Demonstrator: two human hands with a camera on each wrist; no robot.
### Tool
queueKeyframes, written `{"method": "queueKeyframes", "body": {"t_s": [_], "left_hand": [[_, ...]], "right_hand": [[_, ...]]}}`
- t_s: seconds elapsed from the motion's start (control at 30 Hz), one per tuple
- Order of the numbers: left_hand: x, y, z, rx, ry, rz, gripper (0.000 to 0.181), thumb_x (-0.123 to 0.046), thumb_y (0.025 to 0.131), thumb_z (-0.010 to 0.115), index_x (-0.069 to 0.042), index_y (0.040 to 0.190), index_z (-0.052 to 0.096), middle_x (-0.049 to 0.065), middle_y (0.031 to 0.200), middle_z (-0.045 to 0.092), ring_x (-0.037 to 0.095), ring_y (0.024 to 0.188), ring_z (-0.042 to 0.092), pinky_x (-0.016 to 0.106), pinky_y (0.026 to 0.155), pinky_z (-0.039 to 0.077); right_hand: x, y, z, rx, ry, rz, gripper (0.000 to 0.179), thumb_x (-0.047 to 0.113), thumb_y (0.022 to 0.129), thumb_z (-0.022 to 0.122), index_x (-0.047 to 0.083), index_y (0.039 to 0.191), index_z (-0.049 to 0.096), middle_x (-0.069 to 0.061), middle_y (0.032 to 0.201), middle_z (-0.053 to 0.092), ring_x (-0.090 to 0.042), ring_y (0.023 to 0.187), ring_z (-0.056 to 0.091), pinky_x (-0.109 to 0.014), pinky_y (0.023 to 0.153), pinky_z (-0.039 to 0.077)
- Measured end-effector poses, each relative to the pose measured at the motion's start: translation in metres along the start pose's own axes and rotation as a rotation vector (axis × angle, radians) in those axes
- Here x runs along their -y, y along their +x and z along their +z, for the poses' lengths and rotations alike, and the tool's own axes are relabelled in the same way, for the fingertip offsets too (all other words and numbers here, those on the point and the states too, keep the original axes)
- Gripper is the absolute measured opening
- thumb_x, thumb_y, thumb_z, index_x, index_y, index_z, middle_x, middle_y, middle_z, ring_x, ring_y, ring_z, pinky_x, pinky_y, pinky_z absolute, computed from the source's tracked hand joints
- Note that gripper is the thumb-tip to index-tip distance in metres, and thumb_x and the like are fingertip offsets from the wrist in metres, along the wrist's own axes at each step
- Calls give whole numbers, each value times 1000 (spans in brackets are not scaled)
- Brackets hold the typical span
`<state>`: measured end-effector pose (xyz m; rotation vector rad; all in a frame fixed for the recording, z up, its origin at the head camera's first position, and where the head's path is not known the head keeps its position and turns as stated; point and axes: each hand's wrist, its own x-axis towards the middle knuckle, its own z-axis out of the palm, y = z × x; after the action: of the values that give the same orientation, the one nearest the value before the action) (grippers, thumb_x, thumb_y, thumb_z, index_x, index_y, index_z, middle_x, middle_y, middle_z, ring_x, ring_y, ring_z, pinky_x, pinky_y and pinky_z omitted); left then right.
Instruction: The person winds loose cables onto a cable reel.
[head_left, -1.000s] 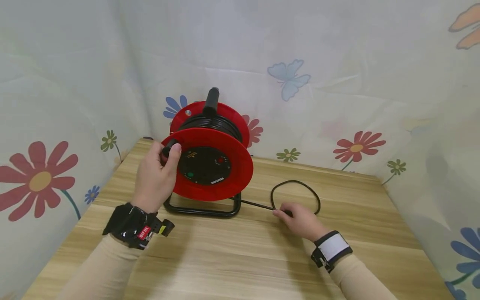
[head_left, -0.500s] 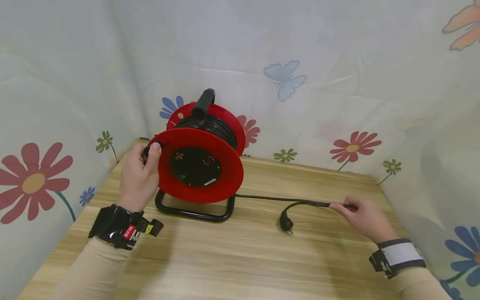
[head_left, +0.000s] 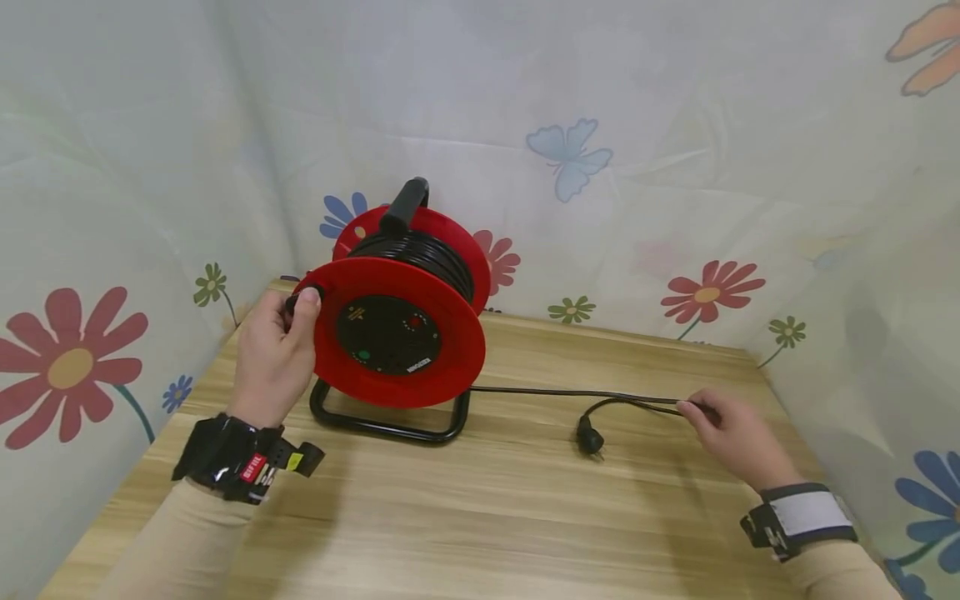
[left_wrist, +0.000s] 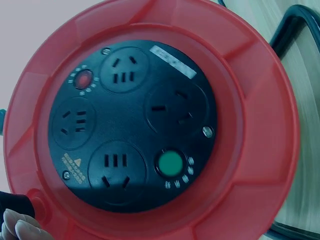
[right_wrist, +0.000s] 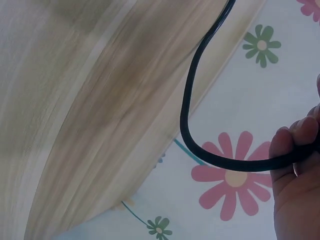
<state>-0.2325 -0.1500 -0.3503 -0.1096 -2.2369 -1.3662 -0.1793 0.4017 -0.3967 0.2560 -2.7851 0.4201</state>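
Observation:
A red cable reel [head_left: 459, 360] wound with black cable stands on a black tube frame [head_left: 390, 430]. My left hand [head_left: 273, 358] grips the black crank knob [left_wrist: 15, 204] at the left of the reel's front face; part of the knob is hidden by the fingers. Black cable [head_left: 555, 392] runs from the reel's foot to my right hand [head_left: 731, 429], whose thumb and fingers pinch it. From there the cable's end doubles back to a black plug [head_left: 589, 437] between hand and reel. The right wrist view shows the cable bending into the fingers [right_wrist: 281, 145].
The wooden table [head_left: 480, 517] carries the reel at its back left. Flower-printed curtains [head_left: 675, 150] rise close behind and at both sides. A black carry handle [head_left: 403, 207] tops the reel, and sockets [left_wrist: 120, 172] fill its dark centre panel.
My right hand has moved right along the table with the cable, and the loop has given way to a long run. The plug has come into sight. My left hand stays on the knob.

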Motion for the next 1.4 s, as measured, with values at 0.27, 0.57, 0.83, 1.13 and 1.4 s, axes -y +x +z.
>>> {"method": "queueKeyframes", "body": {"t_s": [0.27,0.57,0.83,1.13,1.4], "left_hand": [[-16,1,5,36,16,29,45,-47,98,41,-3,87,43,13,72,44,25,64,43,35,46,34],[-27,1,8,49,48,42,44,-47,97,41,-5,88,44,13,74,46,25,67,44,37,51,35],[-37,1,12,90,123,78,44,-50,96,39,-7,97,48,11,74,53,24,67,49,37,52,41],[-47,1,16,109,221,138,43,-48,96,40,-6,91,46,11,67,54,24,61,50,35,49,41],[-55,-2,22,147,241,157,41,-48,96,41,-8,90,45,9,61,52,22,55,49,33,47,41]], "right_hand": [[12,1,8,0,28,-4,17,24,91,63,8,85,66,-1,62,50,-13,53,42,-27,46,35],[21,1,15,44,44,5,18,25,93,61,10,83,66,0,62,49,-13,53,42,-26,46,35],[27,3,24,71,35,12,19,26,93,61,10,82,64,0,62,48,-13,52,42,-27,45,35],[37,5,31,111,54,-5,25,32,94,58,12,79,62,2,59,45,-12,51,41,-26,45,34],[43,5,38,124,72,-11,21,28,93,60,12,79,63,3,59,44,-11,50,41,-26,45,34]]}}
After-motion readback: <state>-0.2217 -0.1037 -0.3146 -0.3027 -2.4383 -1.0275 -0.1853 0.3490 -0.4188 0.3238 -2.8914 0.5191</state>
